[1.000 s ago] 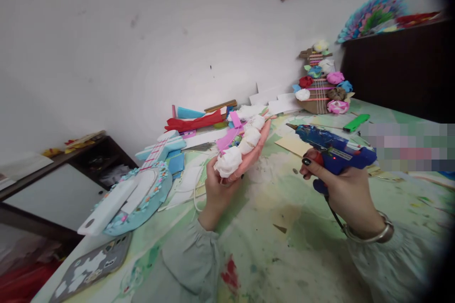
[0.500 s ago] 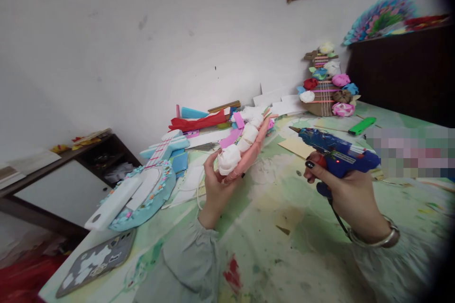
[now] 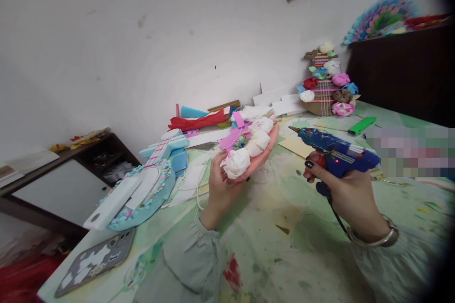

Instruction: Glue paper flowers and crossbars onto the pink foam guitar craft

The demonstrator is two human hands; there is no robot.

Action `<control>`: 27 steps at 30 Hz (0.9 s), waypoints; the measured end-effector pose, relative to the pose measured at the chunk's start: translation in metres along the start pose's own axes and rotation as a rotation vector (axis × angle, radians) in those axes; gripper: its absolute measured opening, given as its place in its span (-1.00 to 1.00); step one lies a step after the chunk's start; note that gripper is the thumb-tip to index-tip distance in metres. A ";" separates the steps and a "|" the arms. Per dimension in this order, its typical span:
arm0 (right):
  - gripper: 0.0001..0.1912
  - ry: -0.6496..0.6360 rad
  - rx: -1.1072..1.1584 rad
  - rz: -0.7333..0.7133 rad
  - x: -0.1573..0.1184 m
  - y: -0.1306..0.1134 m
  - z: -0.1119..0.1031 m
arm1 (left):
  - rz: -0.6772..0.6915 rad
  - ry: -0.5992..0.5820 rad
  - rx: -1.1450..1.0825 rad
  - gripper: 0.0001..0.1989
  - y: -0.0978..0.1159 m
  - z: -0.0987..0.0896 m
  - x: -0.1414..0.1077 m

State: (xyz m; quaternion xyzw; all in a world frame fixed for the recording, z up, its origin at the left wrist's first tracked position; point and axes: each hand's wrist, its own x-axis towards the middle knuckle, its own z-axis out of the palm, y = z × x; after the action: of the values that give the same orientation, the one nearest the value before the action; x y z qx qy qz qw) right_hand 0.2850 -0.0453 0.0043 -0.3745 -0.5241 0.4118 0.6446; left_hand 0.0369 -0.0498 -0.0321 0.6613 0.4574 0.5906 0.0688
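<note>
My left hand (image 3: 222, 189) is wrapped round the near end of a pink curved craft piece (image 3: 265, 154), which it tilts above the table. White paper flowers (image 3: 237, 163) sit in a row along the top of that piece, and part of its underside is hidden by my palm. In my right hand (image 3: 350, 194) is a blue hot glue gun (image 3: 337, 151), gripped by its handle with a small red light lit. The nozzle points left toward the craft piece and stays apart from it.
A light blue craft instrument (image 3: 142, 194) and a grey phone (image 3: 95, 260) lie on the left of the painted table (image 3: 263, 246). Behind are a flower-covered craft lute (image 3: 325, 90), a green cutter (image 3: 361, 126) and red paper (image 3: 199, 120). A dark cabinet (image 3: 401, 75) stands at right.
My left hand has turned the pink piece, so the white flowers face more toward me and its far end has dropped a little rightward. My right hand holds the glue gun almost still.
</note>
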 end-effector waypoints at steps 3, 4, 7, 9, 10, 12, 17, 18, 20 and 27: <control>-0.74 0.018 0.000 0.011 0.000 -0.001 0.000 | 0.117 -0.082 0.181 -0.38 0.000 0.004 -0.001; -0.74 0.023 -0.010 0.016 0.000 -0.001 0.000 | 0.142 -0.123 0.222 -0.38 -0.001 0.006 -0.002; -0.76 0.046 -0.058 -0.004 0.001 0.001 -0.003 | 0.180 -0.254 0.280 -0.35 -0.005 0.013 -0.010; -0.78 0.069 -0.068 -0.016 0.003 0.004 -0.005 | 0.200 -0.365 0.310 -0.34 -0.007 0.017 -0.015; -0.79 0.082 -0.057 -0.022 0.005 0.005 -0.006 | 0.205 -0.428 0.327 -0.35 -0.006 0.017 -0.017; -0.79 0.107 -0.029 -0.023 0.008 0.007 -0.007 | 0.202 -0.539 0.349 -0.32 -0.001 0.014 -0.018; -0.77 0.224 -0.043 0.060 0.016 0.011 -0.009 | 0.286 -0.637 0.289 -0.19 0.021 -0.006 -0.009; -0.76 0.255 -0.042 0.099 0.018 0.012 -0.010 | 0.294 -0.562 0.269 -0.21 0.021 -0.010 -0.006; -0.74 0.285 -0.034 0.178 0.022 0.014 -0.011 | 0.207 -0.280 0.246 -0.34 0.014 -0.018 0.000; -0.75 0.249 -0.008 0.204 0.030 0.028 -0.016 | -0.616 0.178 0.272 -0.74 -0.049 -0.038 0.012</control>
State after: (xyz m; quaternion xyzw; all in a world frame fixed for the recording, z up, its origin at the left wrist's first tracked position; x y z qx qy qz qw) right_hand 0.2998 -0.0081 -0.0132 -0.4767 -0.4007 0.4234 0.6580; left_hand -0.0228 -0.0308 -0.0435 0.4413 0.7141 0.5311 0.1151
